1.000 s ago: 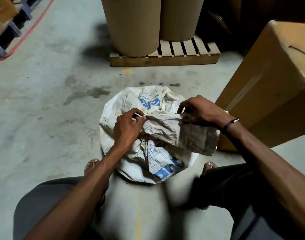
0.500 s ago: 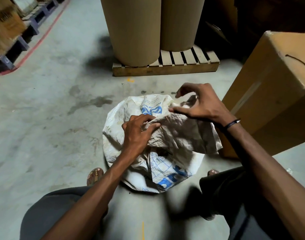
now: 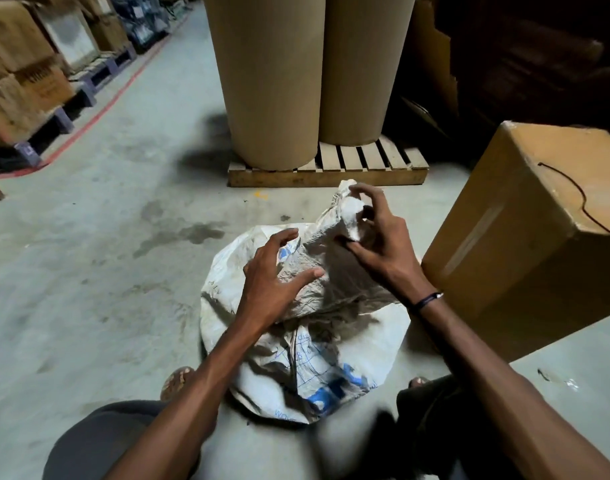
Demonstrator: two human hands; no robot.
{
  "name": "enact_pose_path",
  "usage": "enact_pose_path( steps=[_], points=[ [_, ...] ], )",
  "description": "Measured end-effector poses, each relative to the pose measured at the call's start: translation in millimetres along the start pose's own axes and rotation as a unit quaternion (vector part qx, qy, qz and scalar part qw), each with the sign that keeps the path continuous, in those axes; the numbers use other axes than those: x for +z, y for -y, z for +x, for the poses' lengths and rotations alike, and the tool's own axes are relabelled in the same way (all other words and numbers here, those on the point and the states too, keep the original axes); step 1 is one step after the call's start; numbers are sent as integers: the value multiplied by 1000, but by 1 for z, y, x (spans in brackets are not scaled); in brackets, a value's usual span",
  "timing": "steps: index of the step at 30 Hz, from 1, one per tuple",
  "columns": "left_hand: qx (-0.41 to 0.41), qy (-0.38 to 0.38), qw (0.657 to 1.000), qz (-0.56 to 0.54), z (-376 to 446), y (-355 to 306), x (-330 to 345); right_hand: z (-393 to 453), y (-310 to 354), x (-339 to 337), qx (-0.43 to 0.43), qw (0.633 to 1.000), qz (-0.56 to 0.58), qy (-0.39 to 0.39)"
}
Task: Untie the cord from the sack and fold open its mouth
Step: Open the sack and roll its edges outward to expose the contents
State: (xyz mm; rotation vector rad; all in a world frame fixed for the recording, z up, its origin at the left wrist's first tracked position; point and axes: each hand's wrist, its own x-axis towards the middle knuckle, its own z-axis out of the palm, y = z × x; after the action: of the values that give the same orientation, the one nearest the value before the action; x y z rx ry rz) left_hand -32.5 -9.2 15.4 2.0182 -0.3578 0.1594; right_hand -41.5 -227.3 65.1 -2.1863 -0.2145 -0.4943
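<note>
A full white woven sack (image 3: 331, 372) with blue print stands on the concrete floor between my feet. Its gathered neck flap (image 3: 334, 233) is pulled up and away from me. My right hand (image 3: 379, 244) pinches the tip of that flap between thumb and fingers. My left hand (image 3: 272, 275) hovers over the lower part of the flap with its fingers spread, the thumb touching the fabric. A thin cord (image 3: 341, 303) seems to circle the neck below the flap, though it is hard to make out.
A large cardboard box (image 3: 525, 244) stands right beside the sack on the right. A wooden pallet (image 3: 331, 171) with two tall brown paper rolls (image 3: 272, 81) lies just beyond. Stacked cartons on pallets (image 3: 22, 81) line the far left behind a red floor line.
My right hand has lifted the sack's flap up and away from me. My left hand has let go of the bunched fabric and opened its fingers.
</note>
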Motion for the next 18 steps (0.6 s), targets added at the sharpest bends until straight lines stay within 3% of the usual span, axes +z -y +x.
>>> enact_pose_path(
  steps=[3, 8, 13, 18],
  points=[
    [28, -5, 1000, -7, 8, -16, -7, -6, 11, 10, -30, 999, -37, 14],
    [29, -68, 997, -8, 16, -28, -13, -29, 15, 5, -50, 984, -147, -82],
    [1, -86, 996, -30, 8, -32, -29, -43, 5, -9, 32, 971, -197, -130],
    [-29, -105, 993, -42, -6, -24, -45, -56, -2, -8, 141, 979, -142, -47]
  ],
)
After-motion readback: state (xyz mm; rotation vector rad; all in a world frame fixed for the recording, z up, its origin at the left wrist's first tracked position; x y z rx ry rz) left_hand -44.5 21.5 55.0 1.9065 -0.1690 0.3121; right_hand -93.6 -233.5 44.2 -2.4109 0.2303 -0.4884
